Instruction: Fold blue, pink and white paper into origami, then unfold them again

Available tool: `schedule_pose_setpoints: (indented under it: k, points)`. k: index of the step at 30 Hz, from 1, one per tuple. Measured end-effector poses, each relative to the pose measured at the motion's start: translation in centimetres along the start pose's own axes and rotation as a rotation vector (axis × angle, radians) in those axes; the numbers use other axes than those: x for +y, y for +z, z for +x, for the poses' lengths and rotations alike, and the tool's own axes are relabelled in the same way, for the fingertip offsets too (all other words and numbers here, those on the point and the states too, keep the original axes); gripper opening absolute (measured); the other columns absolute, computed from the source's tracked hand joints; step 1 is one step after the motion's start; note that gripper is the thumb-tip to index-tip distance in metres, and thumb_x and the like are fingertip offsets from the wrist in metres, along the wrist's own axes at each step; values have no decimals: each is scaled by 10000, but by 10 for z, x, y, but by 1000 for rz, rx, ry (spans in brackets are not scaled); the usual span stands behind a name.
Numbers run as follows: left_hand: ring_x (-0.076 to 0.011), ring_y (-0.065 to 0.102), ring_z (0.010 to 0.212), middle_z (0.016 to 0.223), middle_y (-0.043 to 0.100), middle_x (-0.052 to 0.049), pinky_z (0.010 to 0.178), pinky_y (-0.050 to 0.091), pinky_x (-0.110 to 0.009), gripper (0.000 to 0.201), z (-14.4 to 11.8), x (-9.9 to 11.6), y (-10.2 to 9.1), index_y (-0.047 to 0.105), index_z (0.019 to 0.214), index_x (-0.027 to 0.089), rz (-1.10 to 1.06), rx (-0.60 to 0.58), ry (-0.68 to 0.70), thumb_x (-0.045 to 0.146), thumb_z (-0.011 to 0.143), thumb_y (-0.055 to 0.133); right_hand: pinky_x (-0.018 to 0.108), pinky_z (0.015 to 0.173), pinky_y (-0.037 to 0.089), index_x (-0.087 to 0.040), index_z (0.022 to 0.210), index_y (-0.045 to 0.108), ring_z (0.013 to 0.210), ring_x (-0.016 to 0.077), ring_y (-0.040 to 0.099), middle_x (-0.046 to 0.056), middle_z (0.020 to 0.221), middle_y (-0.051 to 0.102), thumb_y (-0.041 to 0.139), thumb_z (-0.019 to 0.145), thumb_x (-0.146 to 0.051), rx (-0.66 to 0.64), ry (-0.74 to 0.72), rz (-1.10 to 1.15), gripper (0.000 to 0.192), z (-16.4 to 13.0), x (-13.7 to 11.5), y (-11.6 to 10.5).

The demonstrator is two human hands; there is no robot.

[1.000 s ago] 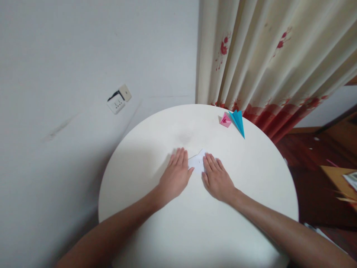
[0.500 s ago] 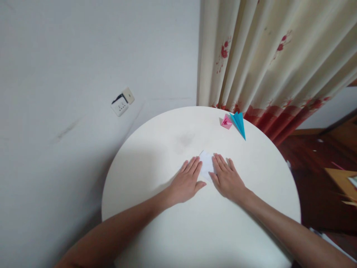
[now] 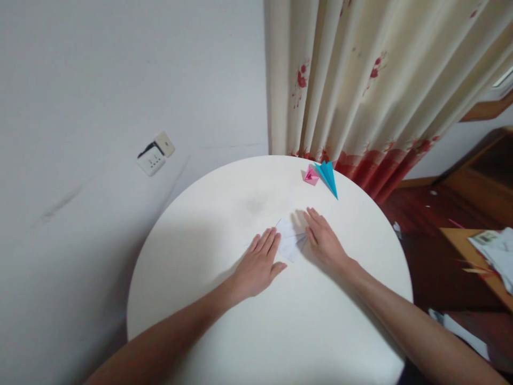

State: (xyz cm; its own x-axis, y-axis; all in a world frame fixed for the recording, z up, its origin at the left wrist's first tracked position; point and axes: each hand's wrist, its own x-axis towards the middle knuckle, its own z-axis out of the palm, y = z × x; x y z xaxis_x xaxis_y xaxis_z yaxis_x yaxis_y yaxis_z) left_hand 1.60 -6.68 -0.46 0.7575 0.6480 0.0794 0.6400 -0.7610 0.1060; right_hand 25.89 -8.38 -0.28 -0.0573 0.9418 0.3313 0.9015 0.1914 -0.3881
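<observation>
On the round white table (image 3: pixel 224 203), left hand (image 3: pixel 258 264) and right hand (image 3: pixel 325 241) press white paper (image 3: pixel 290 243), fingers flat and extended.

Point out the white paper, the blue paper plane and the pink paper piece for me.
white paper (image 3: pixel 289 243), head view, on the bare sheet between the two hands.
blue plane (image 3: pixel 328 177), head view, on the middle of its wing.
pink piece (image 3: pixel 310 176), head view, on its centre fold.

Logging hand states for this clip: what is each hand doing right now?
Left hand: open, flat, palm down on the white folded paper.
Right hand: open, fingers pressing the paper's right edge.
</observation>
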Motion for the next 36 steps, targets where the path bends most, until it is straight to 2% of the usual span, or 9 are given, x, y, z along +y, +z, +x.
schedule_pose_setpoints:
  k: [3, 5, 10, 14, 18, 25, 28, 31, 36]
  points:
    - [-242, 233, 1506, 1611, 286, -134, 1217, 255, -466, 621, 5, -10, -5, 309, 1537, 136, -117, -5, 32, 458, 1015, 406, 465, 1157, 368, -178, 1459, 486, 1432, 241, 385, 129, 1530, 450, 409, 998, -214, -89, -172, 61, 470, -3, -17, 1]
    - [-210, 345, 1463, 1558, 412, -94, 1205, 298, -418, 499, 9, -18, -9, 453, 1466, 176, -235, 12, 35, 398, 1022, 412, 444, 1129, 406, -183, 1380, 578, 1377, 238, 454, 125, 1482, 512, 458, 989, -225, -105, -206, 80, 412, -5, -22, 2]
    - [-188, 652, 1116, 1197, 713, -44, 1032, 479, -338, 260, 16, -35, -19, 740, 1044, 225, -472, 155, -133, 301, 986, 498, 403, 1015, 487, -229, 1134, 749, 1217, 231, 571, 91, 1312, 657, 549, 977, -265, -116, -182, 80, 256, -5, -18, 1]
    - [-209, 657, 981, 1016, 718, -36, 935, 498, -347, 89, 15, -37, -24, 706, 929, 215, -437, 138, -213, 272, 879, 659, 383, 954, 506, -282, 992, 791, 1144, 226, 603, 43, 1244, 694, 615, 932, -219, -135, -178, 67, 196, -5, -17, -2]
    - [-228, 635, 1001, 1061, 667, -47, 884, 504, -344, 323, 11, -36, -25, 646, 1091, 211, -400, 105, -281, 248, 787, 748, 346, 903, 515, -274, 880, 789, 1074, 216, 628, 39, 1177, 692, 670, 878, -182, -147, -165, 134, 150, -6, -19, -3]
    - [-190, 637, 866, 947, 672, -20, 767, 477, -286, 338, 9, -41, -28, 667, 1062, 208, -453, -31, -323, 199, 735, 752, 337, 903, 494, -232, 781, 746, 1027, 211, 610, 50, 1081, 666, 733, 830, -156, -176, -158, 327, 92, -8, -21, 1]
    - [-165, 616, 740, 816, 661, 17, 660, 428, -258, 240, 8, -43, -33, 677, 956, 200, -496, -119, -375, 235, 728, 742, 343, 920, 492, -230, 854, 741, 1045, 215, 599, 55, 1101, 657, 745, 817, -153, -190, -153, 358, 85, -9, -24, 2]
    - [-150, 582, 675, 708, 624, 30, 627, 376, -253, 67, 7, -44, -37, 665, 742, 189, -497, -195, -329, 239, 742, 710, 384, 972, 480, -230, 1125, 692, 1112, 239, 569, 78, 1188, 637, 759, 799, -160, -159, -106, 353, 341, -10, -27, 1]
    - [-167, 586, 738, 762, 624, 3, 686, 391, -264, 109, 8, -43, -39, 651, 671, 188, -458, -137, -228, 253, 742, 703, 450, 1009, 452, -191, 1347, 563, 1142, 282, 543, 120, 1258, 617, 814, 766, -238, -135, -40, 353, 635, -10, -25, 0]
